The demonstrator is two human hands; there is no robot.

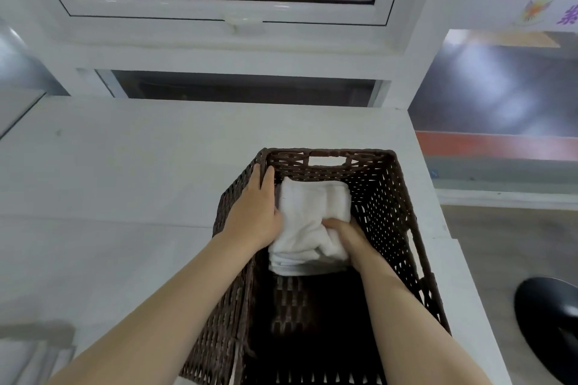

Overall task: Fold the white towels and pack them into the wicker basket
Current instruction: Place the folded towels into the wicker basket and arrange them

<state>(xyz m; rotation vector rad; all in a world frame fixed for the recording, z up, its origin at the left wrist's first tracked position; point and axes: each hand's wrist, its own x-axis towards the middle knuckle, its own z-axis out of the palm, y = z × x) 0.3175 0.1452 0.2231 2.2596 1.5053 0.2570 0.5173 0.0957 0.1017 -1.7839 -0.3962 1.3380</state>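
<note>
Head view, steeply downward, close.

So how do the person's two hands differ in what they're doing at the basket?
The left hand lies over the dark brown wicker basket's left wall, fingers straight along the rim; the right hand is down inside it. The left hand holds nothing, while the right hand's fingers curl into the folded white towel. Both are bare and touch or near the towel.

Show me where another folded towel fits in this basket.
Bare woven floor lies in the near half of the wicker basket, between the white towels and the near wall. The far end is crowded: the towels fill it, the right hand presses into them, and the left hand rests over the left rim.
</note>
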